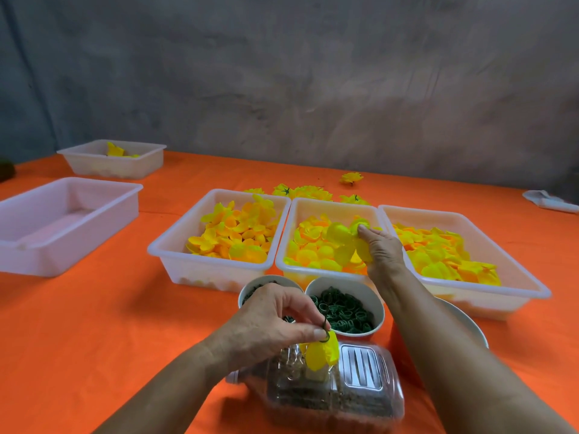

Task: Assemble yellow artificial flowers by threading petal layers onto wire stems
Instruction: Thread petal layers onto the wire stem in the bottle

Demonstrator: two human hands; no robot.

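While the left hand (269, 321) pinches a green-wired yellow fabric bud (322, 352), the right hand (380, 249) grips a flimsy, featherlight yellow cloth petal layer (341, 242), probably best held near its centre hole.

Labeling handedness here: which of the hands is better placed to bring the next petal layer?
Right. The right hand already pinches a petal layer over the middle tray; the left hand is occupied holding the partly built flower.
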